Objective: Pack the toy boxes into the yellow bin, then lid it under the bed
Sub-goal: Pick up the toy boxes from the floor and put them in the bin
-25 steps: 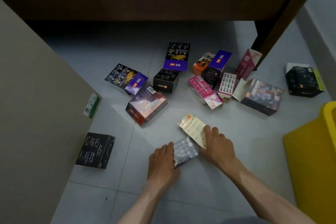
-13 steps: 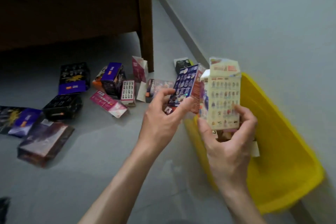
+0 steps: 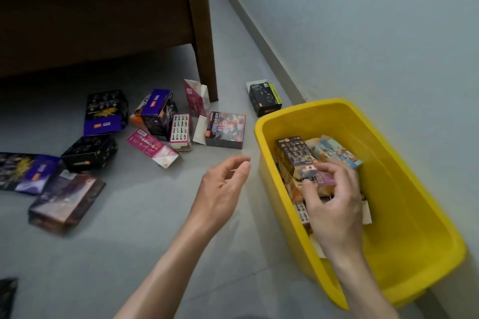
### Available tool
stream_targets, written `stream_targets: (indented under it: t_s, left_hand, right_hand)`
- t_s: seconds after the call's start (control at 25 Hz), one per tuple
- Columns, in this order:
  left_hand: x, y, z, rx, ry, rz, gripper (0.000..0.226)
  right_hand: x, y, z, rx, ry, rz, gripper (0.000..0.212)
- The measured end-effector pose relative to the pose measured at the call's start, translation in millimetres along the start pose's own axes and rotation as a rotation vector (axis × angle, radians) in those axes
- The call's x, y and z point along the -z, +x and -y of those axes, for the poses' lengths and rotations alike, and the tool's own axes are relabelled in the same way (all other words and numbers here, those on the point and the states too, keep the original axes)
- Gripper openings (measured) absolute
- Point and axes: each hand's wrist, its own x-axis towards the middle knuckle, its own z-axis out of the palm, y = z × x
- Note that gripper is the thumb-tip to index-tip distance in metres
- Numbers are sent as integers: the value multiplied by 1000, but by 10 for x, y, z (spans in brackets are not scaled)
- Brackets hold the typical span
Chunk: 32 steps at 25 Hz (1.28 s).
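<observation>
The yellow bin [image 3: 404, 215] stands on the floor by the wall at the right, with several toy boxes [image 3: 295, 153] stacked at its near-left side. My right hand [image 3: 334, 204] is inside the bin, fingers pinched on a small box [image 3: 324, 179] lying on the stack. My left hand [image 3: 223, 189] hovers empty over the floor just left of the bin, fingers apart. Several more toy boxes lie scattered on the floor: a dark picture box [image 3: 225, 129], a pink one [image 3: 153, 147], a purple-black one [image 3: 105, 112] and a black one [image 3: 264, 97] near the wall.
The brown bed frame [image 3: 103, 21] spans the top left, its leg [image 3: 204, 41] standing among the boxes. A wall with a skirting board [image 3: 259, 26] runs behind the bin. A large reddish box [image 3: 64, 202] lies at the left. No lid is in view.
Both hands carried their boxes from in front of me to the bin. The left hand has let go and drawn back out; the right hand is down on the stack inside.
</observation>
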Motion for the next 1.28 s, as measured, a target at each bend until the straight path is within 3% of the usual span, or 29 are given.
stream_targets:
  t_s: [0.08, 0.16, 0.36, 0.56, 0.68, 0.8, 0.88, 0.96, 1.04, 1.12, 1.2, 1.28]
  left_hand:
    - [-23, 26, 84, 17, 41, 2, 29]
    - [-53, 57, 130, 21, 77, -2, 31]
    - [702, -219, 654, 209, 160, -247, 36]
    - [2014, -901, 1495, 529, 407, -565, 43]
    - [2695, -1392, 1966, 798, 640, -748, 62]
    - [3110, -1732, 2352, 1113, 639, -724, 95]
    - [3184, -1844, 2540, 1177, 588, -686, 106]
    - [3135, -1823, 2606, 1136, 548, -711, 108]
    - [2995, -1650, 2514, 984, 386, -786, 108]
    - [2726, -1432, 2322, 729, 263, -765, 106]
    - [2444, -1298, 2115, 461, 238, -584, 107]
    - [2313, -1220, 2026, 291, 6, -311, 103]
  right_hand:
    - [-51, -48, 2, 20, -34, 111, 20]
    - [-175, -149, 89, 172, -86, 166, 17]
    - [-1032, -649, 641, 426, -124, 566, 23]
    - [-1990, -1135, 922, 642, -197, 956, 25]
    - [-2331, -1459, 929, 749, -267, 1149, 31]
    - [-2448, -1561, 834, 816, -346, 1249, 35]
    - [-2439, -1499, 792, 822, -404, 1244, 35]
    - [-2444, -1448, 773, 792, -468, 1243, 37]
    - [-2506, -1470, 836, 670, -439, 1263, 42]
    - [-2610, -1522, 1014, 276, -184, 1326, 56]
    - [-2760, -1523, 1214, -169, 162, 1301, 65]
    - [-2886, -1433, 1309, -329, 309, 1151, 53]
